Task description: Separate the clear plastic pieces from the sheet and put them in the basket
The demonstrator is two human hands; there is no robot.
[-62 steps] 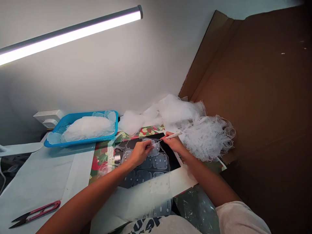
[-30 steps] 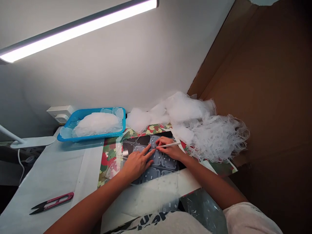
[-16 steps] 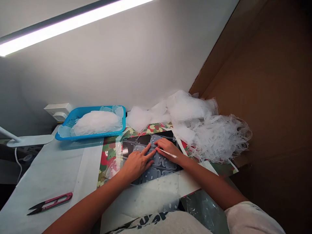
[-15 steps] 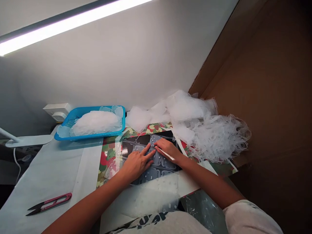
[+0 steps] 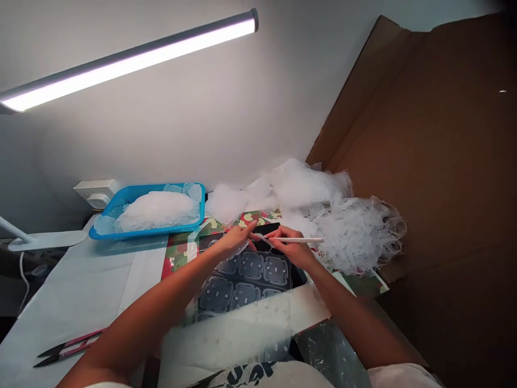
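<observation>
My right hand [image 5: 291, 245] is closed around a slim white pen-like tool [image 5: 311, 240], its handle pointing right and its tip toward my other hand. What kind of tip it has is too small to tell. My left hand [image 5: 236, 241] is above the far part of the sheet, fingers bent round a thin clear plastic piece [image 5: 242, 248] whose edge shows below the palm. Both hands nearly meet. Beneath them lies a clear plastic sheet [image 5: 250, 265] with rounded-square outlines and small dots, on a black surface.
At the back left, a blue basket [image 5: 147, 235] holds a heap of clear pieces [image 5: 157, 210]. To the right are piled film [image 5: 299, 183] and tangled clear offcuts [image 5: 359, 231]. Thread snips [image 5: 68, 347] lie front left. A cardboard panel [image 5: 424, 134] stands right; translucent film [image 5: 242, 328] lies in front.
Both hands have risen off the sheet toward its far edge. My left hand, earlier spread flat on the sheet, now has its fingers bent round a clear piece. The white tool has swung more level.
</observation>
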